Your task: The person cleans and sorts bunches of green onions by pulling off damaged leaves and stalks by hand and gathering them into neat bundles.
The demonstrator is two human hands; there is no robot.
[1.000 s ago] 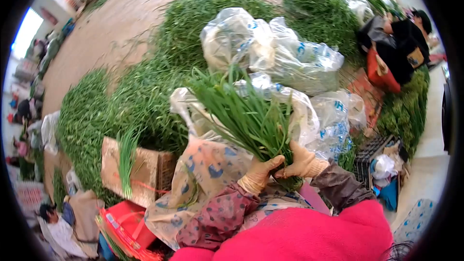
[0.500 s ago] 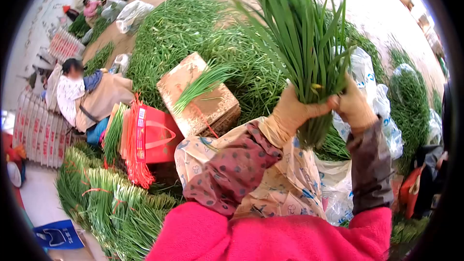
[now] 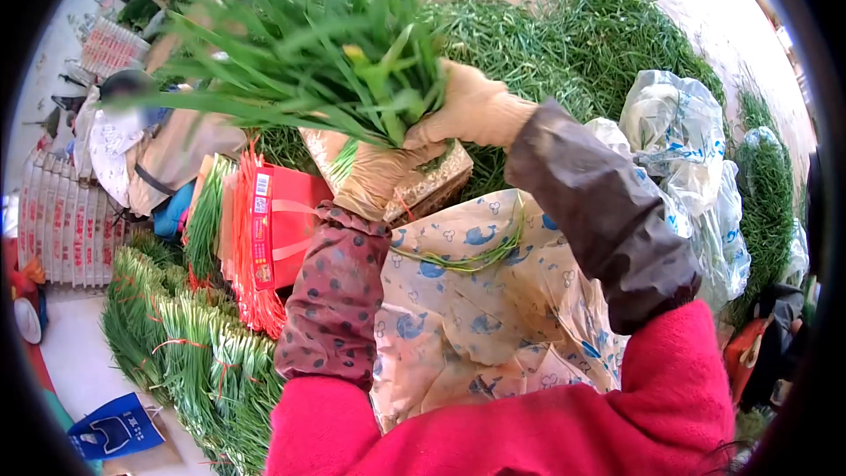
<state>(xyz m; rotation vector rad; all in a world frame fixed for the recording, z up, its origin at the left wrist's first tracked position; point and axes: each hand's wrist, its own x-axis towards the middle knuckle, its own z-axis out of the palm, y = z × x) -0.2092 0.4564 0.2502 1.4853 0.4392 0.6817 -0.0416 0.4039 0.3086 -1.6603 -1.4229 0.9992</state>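
Observation:
A thick bunch of long green garlic chives (image 3: 370, 79) is held up in front of me, its leaves fanning away to the upper left. My right hand (image 3: 476, 106), in a tan glove, is closed round the bunch from the right. My left hand (image 3: 379, 181), gloved too, grips lower down at the stem end; its fingers are partly hidden. Below the hands stands a speckled cardboard-coloured box (image 3: 449, 181), with a few chives (image 3: 344, 160) on it. Some loose, yellowish stalks (image 3: 476, 256) lie on my whale-print apron (image 3: 493, 326).
Red ties (image 3: 251, 247) hang beside a red bag (image 3: 295, 220) on the left. Tied bundles (image 3: 203, 344) are stacked at lower left. Loose chives (image 3: 582, 35) heap up beyond the box. Plastic bags (image 3: 679, 141) stand on the right. Another person (image 3: 167, 150) sits at left.
Both hands have swung the bunch from the right over to the left, above the box. Its leaves now tilt to the left. Stalks on the apron have come into view.

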